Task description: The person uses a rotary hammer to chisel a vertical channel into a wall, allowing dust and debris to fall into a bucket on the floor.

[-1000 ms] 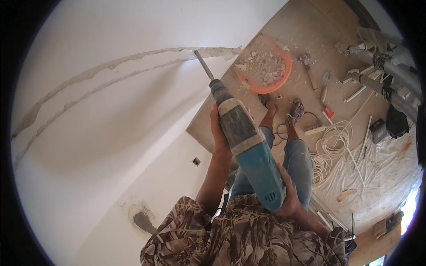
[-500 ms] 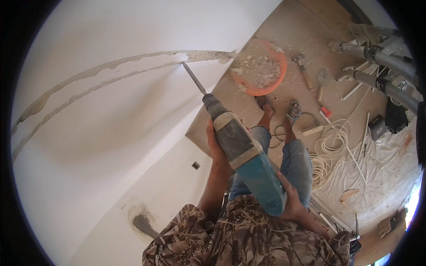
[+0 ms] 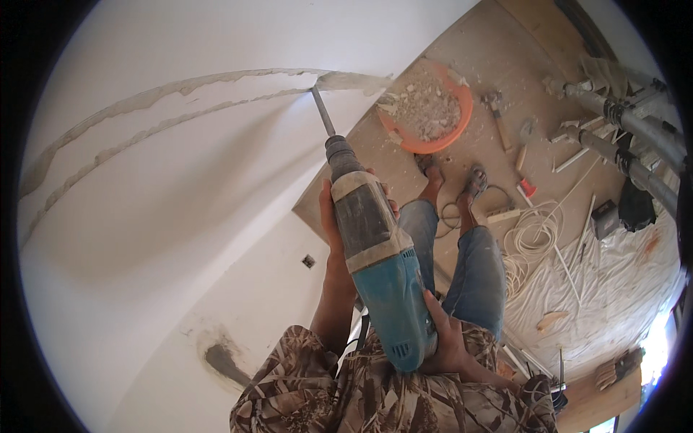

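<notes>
I grip a teal and grey hammer drill (image 3: 382, 296) with both hands. My left hand (image 3: 332, 209) wraps round the front of its body, and my right hand (image 3: 444, 332) holds the rear end. The long steel bit (image 3: 323, 112) reaches to the white wall (image 3: 180, 195), its tip at two rough grooves (image 3: 144, 105) cut across it, where a pale haze of dust hangs at the groove's right end.
An orange tub (image 3: 462, 115) of rubble stands by my feet, with a hammer (image 3: 499, 123), coiled white cable (image 3: 530, 238), a power strip (image 3: 502, 215), plastic sheeting (image 3: 606, 281) and conduit lengths. Metal scaffold tubes (image 3: 650, 137) stand at the right.
The drill has swung more upright, its rear end moving left in view. Its tip dipped, then rose back to the grooves, and dust now shows there.
</notes>
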A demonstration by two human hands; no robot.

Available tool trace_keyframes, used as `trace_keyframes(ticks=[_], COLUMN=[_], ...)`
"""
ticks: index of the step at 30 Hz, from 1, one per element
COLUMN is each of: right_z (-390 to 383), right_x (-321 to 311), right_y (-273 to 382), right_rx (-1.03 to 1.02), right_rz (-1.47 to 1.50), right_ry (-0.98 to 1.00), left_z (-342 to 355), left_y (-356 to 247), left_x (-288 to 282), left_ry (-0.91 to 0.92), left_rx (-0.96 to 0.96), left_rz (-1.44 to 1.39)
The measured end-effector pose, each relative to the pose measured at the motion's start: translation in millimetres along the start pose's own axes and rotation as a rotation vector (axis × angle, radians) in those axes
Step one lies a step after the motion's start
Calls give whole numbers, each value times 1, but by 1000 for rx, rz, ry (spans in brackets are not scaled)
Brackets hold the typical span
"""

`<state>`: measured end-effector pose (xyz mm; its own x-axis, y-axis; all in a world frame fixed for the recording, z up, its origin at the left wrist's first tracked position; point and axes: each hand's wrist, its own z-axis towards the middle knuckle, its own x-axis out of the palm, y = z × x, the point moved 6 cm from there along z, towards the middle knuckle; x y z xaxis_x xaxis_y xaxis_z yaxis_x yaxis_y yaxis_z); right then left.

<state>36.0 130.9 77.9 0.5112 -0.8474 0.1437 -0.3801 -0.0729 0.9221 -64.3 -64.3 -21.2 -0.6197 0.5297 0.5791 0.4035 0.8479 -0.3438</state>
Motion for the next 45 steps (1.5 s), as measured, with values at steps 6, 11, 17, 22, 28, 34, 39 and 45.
trace_keyframes(ticks=[6, 11, 17, 22, 28, 34, 39, 45], right_z=[2, -20, -56, -47, -30, -13, -1, -18], right_x=[-15, -38, -64, -67, -49, -38, -36, -35], right_y=[2, -32, -38, -44, -28, -16, -15, -25], right_rx=[121, 238, 10, 66, -64, -22, 84, 31], right_rz=[-39, 176, 95, 113, -52, 18, 82, 44], right_ry=[9, -59, -87, -45, -70, -38, -74, -89], left_z=[10, 10, -18, -8, 2, 13, 25, 16], left_y=[1, 28, 73, 54, 39, 27, 16, 25], left_x=[-2, -11, 27, 46, 32, 25, 22, 2], left_ry=[16, -270, -202, -133, -183, -103, 56, -132], left_rx=[47, 77, 16, 79, 57, 19, 73, 98], left_rz=[61, 231, 15, 132, 152, 55, 135, 118])
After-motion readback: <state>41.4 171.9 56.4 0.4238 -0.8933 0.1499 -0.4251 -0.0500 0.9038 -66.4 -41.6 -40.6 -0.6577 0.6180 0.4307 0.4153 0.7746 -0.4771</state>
